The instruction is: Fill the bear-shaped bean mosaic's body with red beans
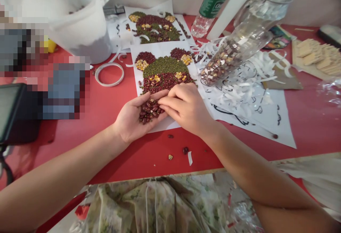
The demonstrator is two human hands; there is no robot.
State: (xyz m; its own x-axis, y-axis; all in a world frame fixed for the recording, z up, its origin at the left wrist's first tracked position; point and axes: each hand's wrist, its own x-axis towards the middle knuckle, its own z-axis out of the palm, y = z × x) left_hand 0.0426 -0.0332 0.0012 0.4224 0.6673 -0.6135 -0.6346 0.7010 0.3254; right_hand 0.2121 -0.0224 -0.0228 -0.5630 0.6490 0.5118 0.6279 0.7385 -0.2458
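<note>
On the red table (106, 108), at the near edge of the bean picture (165, 68), we hold our left hand (133, 117) palm up and cupped, loosely cradling a small heap of red beans (150, 111). Our right hand (185, 107) lies beside it, fingertips drawn together and touching the heap (whether a bean is pinched between them, we cannot tell). A few stray beans (185, 150) lie nearer us; a tilted clear bottle (239, 44) rests behind, to the right.

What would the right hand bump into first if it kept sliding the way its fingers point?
Its fingers point left, so the right hand would meet the red beans heaped in the cupped left hand first. The fingertips seem to touch that heap, though depth is unclear.
</note>
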